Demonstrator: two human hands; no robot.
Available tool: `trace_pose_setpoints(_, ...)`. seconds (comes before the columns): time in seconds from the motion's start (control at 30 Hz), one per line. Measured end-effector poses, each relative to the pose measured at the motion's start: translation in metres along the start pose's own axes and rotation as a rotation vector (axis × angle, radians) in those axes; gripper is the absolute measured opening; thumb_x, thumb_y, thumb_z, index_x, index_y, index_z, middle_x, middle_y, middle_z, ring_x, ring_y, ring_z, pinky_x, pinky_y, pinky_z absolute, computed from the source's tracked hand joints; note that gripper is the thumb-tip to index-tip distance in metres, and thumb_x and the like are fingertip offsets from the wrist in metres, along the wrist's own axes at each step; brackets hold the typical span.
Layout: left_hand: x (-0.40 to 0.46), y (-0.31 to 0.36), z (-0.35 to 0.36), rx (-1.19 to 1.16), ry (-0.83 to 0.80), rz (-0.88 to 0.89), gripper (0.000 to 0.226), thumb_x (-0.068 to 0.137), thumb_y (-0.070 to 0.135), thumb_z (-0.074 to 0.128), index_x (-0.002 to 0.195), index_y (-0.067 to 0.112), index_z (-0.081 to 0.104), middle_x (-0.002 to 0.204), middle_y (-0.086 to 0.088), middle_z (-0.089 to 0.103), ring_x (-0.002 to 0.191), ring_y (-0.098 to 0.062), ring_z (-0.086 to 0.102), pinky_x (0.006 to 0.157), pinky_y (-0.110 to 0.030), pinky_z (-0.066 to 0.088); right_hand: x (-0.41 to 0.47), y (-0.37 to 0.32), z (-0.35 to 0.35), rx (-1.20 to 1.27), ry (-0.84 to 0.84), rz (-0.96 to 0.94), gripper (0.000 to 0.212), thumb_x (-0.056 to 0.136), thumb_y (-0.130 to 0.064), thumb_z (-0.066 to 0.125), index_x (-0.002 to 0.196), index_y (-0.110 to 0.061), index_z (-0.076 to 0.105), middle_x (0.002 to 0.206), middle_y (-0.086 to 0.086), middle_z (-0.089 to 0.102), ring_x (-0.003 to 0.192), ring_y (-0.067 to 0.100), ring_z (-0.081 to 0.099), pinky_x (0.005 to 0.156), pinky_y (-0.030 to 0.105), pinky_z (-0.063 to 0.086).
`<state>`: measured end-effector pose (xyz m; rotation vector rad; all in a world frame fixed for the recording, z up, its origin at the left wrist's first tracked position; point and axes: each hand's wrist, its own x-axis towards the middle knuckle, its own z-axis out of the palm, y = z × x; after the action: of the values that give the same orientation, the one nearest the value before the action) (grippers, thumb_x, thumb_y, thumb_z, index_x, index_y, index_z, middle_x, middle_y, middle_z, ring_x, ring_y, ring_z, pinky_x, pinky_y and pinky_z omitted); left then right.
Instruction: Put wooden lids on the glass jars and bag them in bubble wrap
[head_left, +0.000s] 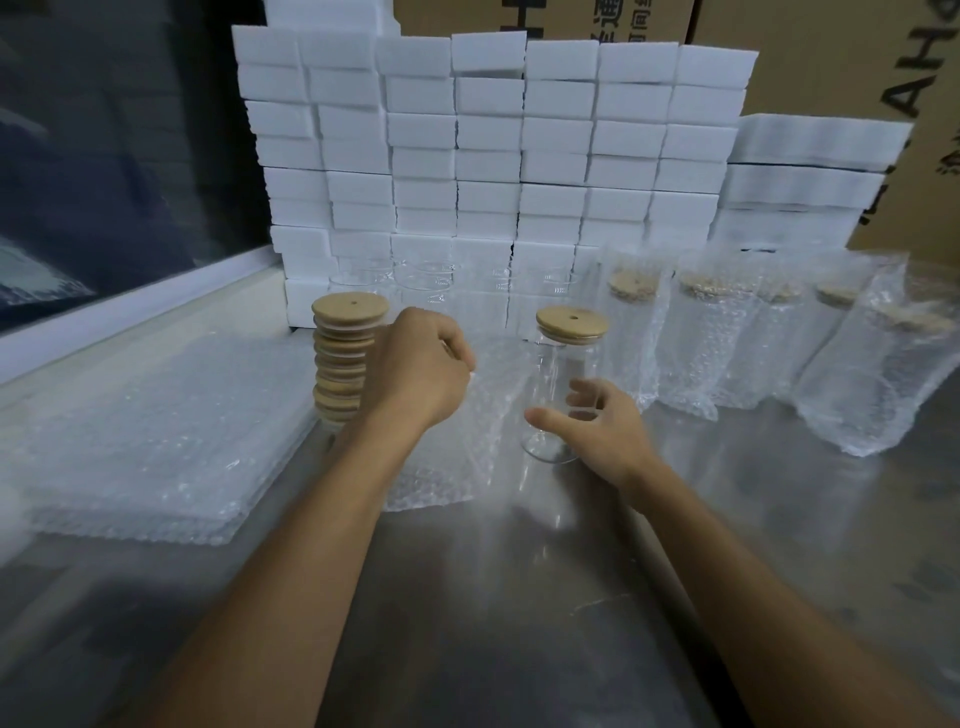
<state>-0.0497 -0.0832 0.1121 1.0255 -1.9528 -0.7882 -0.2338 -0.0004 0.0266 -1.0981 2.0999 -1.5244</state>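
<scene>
Standing upright on the desk (519, 597), the lidded glass jar (558, 384) (wooden lid (571, 323) seated) met my right hand (597, 431), its grip spread; my left hand (421, 364) pinched a bubble-wrap bag (467, 441) beside the lid stack (343, 358).

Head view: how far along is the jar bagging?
Done: at least four lidded jars stand in bubble bags on the right. In hand: a lidded jar stands unbagged, right hand open around its base, while the left hand grips a bubble bag. Left: bare jars at the back, the lid stack and the flat bags.
</scene>
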Motion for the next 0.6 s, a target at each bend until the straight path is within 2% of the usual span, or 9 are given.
trace_pose_setpoints(0.03,-0.002,0.001,0.001,0.039,0.004,-0.001,0.038,0.075,-0.009,0.047,0.058,0.02,0.066,0.063,-0.004,0.063,0.059,-0.028,0.061,0.052,-0.025,0.045,0.001,-0.001,-0.002,0.003,-0.001,0.003,0.081,0.067,-0.047,0.091,0.132,-0.017,0.054,0.121,-0.001,0.061,0.104,0.013,0.063,0.08,0.027,0.054)
trace_pose_setpoints(0.1,-0.003,0.002,0.003,0.114,0.005,0.004,0.036,0.077,-0.004,0.049,0.065,0.02,0.074,0.063,-0.003,0.064,0.06,-0.028,0.059,0.051,-0.023,0.04,-0.001,-0.008,-0.005,0.014,0.028,-0.023,0.077,0.065,-0.045,0.092,0.127,-0.014,0.057,0.116,-0.001,0.064,0.099,0.01,0.065,0.078,0.026,0.054)
trace_pose_setpoints(0.17,-0.005,0.004,0.005,0.168,0.016,0.017,0.032,0.079,0.001,0.05,0.073,0.017,0.076,0.071,-0.009,0.068,0.071,-0.034,0.064,0.055,-0.03,0.048,-0.001,-0.023,-0.01,0.082,0.09,-0.075,0.074,0.066,-0.044,0.092,0.124,-0.012,0.06,0.112,-0.002,0.065,0.1,0.012,0.066,0.078,0.025,0.052)
trace_pose_setpoints(0.23,-0.006,0.005,0.006,0.182,0.044,0.023,0.025,0.077,0.006,0.051,0.064,0.013,0.071,0.072,-0.017,0.068,0.074,-0.038,0.066,0.06,-0.041,0.057,-0.003,-0.049,-0.018,0.19,0.129,-0.09,0.077,0.062,-0.051,0.092,0.122,-0.013,0.062,0.11,0.0,0.069,0.101,0.015,0.069,0.079,0.029,0.054)
trace_pose_setpoints(0.3,-0.007,0.007,0.006,0.171,0.077,0.015,0.017,0.072,0.013,0.06,0.057,0.008,0.067,0.066,-0.013,0.069,0.068,-0.032,0.067,0.059,-0.043,0.059,-0.01,-0.079,-0.027,0.315,0.064,-0.073,0.08,0.053,-0.061,0.088,0.116,-0.015,0.069,0.106,-0.001,0.074,0.097,0.016,0.074,0.074,0.03,0.056)
trace_pose_setpoints(0.4,-0.009,0.007,0.008,0.173,0.069,0.019,0.004,0.072,0.016,0.073,0.068,0.017,0.075,0.071,-0.001,0.072,0.072,-0.023,0.07,0.066,-0.039,0.06,-0.024,-0.112,-0.035,0.444,-0.083,-0.05,0.074,0.05,-0.066,0.084,0.106,-0.019,0.072,0.101,0.001,0.078,0.088,0.019,0.077,0.067,0.027,0.059)
trace_pose_setpoints(0.5,-0.009,0.006,0.011,0.158,0.045,0.04,0.022,0.078,0.003,0.067,0.075,0.024,0.074,0.083,-0.002,0.073,0.079,-0.028,0.069,0.072,-0.039,0.06,-0.037,-0.131,-0.032,0.523,-0.224,0.057,0.071,0.062,-0.063,0.086,0.106,-0.01,0.067,0.096,0.013,0.078,0.089,0.029,0.077,0.071,0.034,0.062)
trace_pose_setpoints(0.6,-0.009,0.006,0.012,0.128,0.047,0.051,0.033,0.078,-0.003,0.06,0.068,0.027,0.069,0.082,-0.002,0.072,0.078,-0.029,0.069,0.07,-0.039,0.06,-0.044,-0.139,-0.025,0.605,-0.259,0.169,0.072,0.073,-0.059,0.083,0.115,-0.003,0.063,0.108,0.023,0.074,0.091,0.035,0.076,0.077,0.042,0.063)
